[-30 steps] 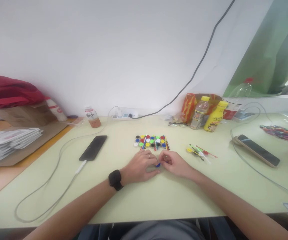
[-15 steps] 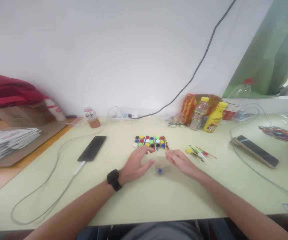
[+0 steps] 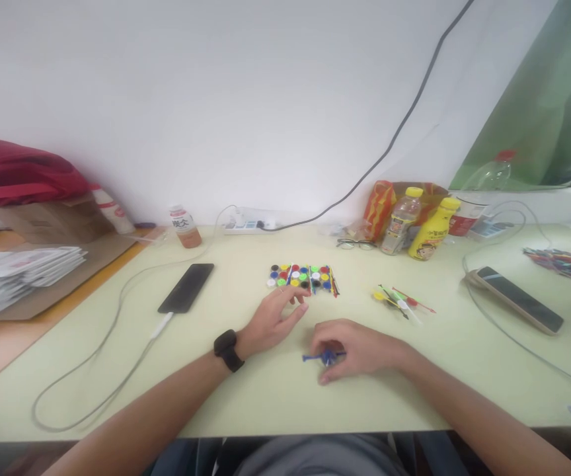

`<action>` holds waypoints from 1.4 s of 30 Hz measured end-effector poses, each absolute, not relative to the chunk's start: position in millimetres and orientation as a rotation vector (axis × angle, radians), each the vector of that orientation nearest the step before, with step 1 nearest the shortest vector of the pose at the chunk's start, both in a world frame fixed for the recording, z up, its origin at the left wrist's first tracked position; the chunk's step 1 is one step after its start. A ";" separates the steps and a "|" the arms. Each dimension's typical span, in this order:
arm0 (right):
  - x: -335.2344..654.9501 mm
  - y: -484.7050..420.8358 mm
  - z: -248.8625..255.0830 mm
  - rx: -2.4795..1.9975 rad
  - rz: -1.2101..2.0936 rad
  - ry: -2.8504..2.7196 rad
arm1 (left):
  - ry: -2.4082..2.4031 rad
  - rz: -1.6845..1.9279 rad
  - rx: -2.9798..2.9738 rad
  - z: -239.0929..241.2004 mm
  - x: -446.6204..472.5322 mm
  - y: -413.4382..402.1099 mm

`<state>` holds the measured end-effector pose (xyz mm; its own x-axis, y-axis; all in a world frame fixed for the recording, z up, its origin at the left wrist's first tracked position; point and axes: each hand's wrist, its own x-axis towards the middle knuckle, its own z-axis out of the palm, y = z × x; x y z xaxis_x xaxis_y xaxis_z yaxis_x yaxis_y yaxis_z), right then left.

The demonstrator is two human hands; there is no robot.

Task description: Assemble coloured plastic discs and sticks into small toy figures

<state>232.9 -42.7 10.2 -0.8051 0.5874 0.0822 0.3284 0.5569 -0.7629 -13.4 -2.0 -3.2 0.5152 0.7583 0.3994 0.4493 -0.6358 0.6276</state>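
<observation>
My right hand (image 3: 357, 347) is over the table, its thumb and fingers apart and curved around a small blue piece with a thin arrow-like arm (image 3: 328, 357). Whether the hidden fingertips touch it I cannot tell. My left hand (image 3: 273, 318) is open and loosely bent, with a watch on the wrist, holding nothing. Just beyond its fingers lie rows of round coloured pieces (image 3: 282, 275), with thin coloured sticks (image 3: 334, 281) between and beside them. To the right of these is a small group of coloured arrows and round pieces (image 3: 399, 302).
A black phone (image 3: 186, 288) with a charging cable lies at left, and another phone (image 3: 519, 301) at right. Bottles (image 3: 399, 221), glasses (image 3: 355, 244) and a power strip (image 3: 248, 223) stand along the wall. A pile of coloured sticks (image 3: 563, 264) is at far right.
My right hand has come down and nearer to me, around the blue piece that was blurred on the table before. My left hand has hardly moved. The view has shifted slightly.
</observation>
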 end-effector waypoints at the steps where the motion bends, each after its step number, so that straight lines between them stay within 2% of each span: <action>1: 232.6 -41.5 8.2 -0.783 1.115 -2.438 | 0.990 0.926 2.306 -3.3 -13.1 -1.7; 8: 230.3 -32.7 -1.9 -0.947 1.139 -2.146 | 0.853 0.789 2.306 6.1 -10.2 -6.2; 14: 224.5 -28.6 3.9 -0.904 1.420 -1.820 | 0.695 0.778 2.288 14.0 -12.6 -10.6; 19: 221.9 -23.2 -4.3 -0.926 1.578 -1.667 | 0.776 0.769 2.275 6.0 -9.3 -8.4; 29: 226.6 -18.9 -15.2 -1.079 1.019 -1.977 | 0.957 0.747 2.216 -6.0 -5.6 0.2; 36: 227.3 -17.2 -16.4 -1.110 0.839 -2.090 | 0.935 0.749 2.314 -0.5 -5.1 -3.4; 42: 229.0 -15.1 -19.2 -1.122 0.848 -2.044 | 0.965 0.771 2.308 -5.2 -4.7 -1.5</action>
<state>229.0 -15.1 -19.2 -0.4240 0.8763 0.2289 0.4569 0.4252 -0.7813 -4.7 -1.5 -5.2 0.5847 0.7538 0.2999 0.4594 -0.6124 0.6434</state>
